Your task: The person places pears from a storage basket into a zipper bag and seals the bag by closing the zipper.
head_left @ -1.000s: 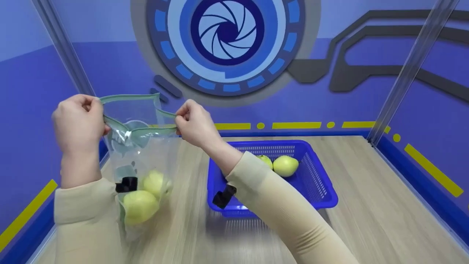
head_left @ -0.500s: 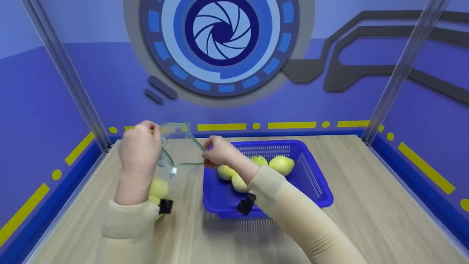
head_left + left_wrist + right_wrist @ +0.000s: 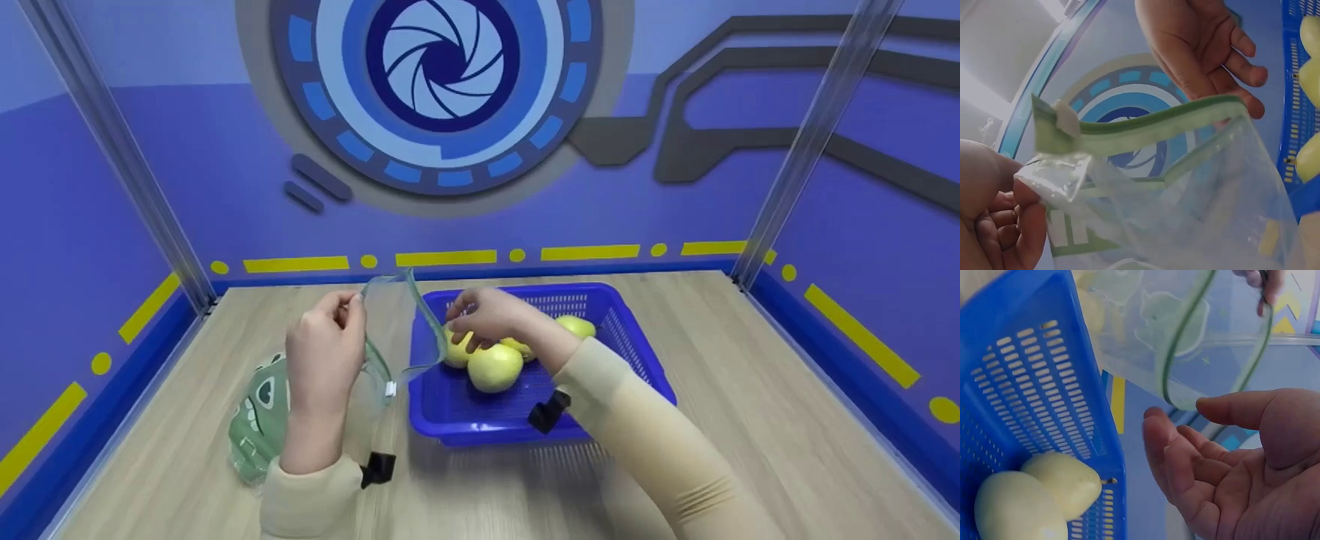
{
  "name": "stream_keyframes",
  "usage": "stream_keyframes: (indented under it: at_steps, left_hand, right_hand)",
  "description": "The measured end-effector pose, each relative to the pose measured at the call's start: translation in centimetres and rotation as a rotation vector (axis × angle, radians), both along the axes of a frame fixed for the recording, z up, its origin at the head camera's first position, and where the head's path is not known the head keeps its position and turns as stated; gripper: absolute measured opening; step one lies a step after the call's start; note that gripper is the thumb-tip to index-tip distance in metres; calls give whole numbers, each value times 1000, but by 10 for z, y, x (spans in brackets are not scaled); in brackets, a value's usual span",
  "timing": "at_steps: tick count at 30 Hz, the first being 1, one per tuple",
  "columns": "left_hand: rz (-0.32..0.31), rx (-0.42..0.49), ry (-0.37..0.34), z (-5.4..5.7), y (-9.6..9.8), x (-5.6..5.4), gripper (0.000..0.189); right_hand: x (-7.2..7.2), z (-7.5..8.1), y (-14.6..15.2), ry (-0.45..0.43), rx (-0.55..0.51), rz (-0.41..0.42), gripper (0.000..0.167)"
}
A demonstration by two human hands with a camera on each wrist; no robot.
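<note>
My left hand (image 3: 324, 360) pinches one side of the mouth of a clear zip bag (image 3: 259, 424) with a green seal and a printed green cartoon face. The bag's mouth gapes toward the basket. Pale yellow shapes show faintly through its plastic in the right wrist view. My right hand (image 3: 491, 315) is off the bag, over the left part of a blue basket (image 3: 450, 433), its fingers loosely bent and holding nothing. Just below those fingers lie several yellow-green pears, the nearest pear (image 3: 496, 368) in front. A stemmed pear (image 3: 1064, 484) shows in the right wrist view.
The basket has slotted walls and stands on a wood-grain table (image 3: 750, 420). Blue printed panels (image 3: 187, 172) enclose the table at the back and sides, with metal posts (image 3: 817, 142) at the corners. A small black wrist mount (image 3: 550, 411) sits on each cuff.
Both hands came down and to the right with the bag. The right hand let go of the bag's edge and moved over the basket; the left kept its pinch.
</note>
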State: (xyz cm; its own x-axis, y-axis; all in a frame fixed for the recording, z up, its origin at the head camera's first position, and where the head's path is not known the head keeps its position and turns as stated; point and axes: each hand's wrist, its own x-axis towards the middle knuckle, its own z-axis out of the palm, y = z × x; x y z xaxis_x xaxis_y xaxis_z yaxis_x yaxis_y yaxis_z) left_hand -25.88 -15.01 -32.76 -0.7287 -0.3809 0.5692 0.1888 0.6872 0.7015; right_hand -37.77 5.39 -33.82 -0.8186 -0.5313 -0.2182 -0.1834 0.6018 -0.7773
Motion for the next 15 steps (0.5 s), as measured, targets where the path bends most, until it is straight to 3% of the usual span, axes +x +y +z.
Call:
stream_keyframes:
  at_steps: [9,15]
  left_hand:
    - [1,82,95,-16,5,9,16]
    - [-8,97,97,-23,6,12,15]
  right_hand:
    - [-20,7,47,116,71,22,34]
    - [-32,3,70,220,153,30,40]
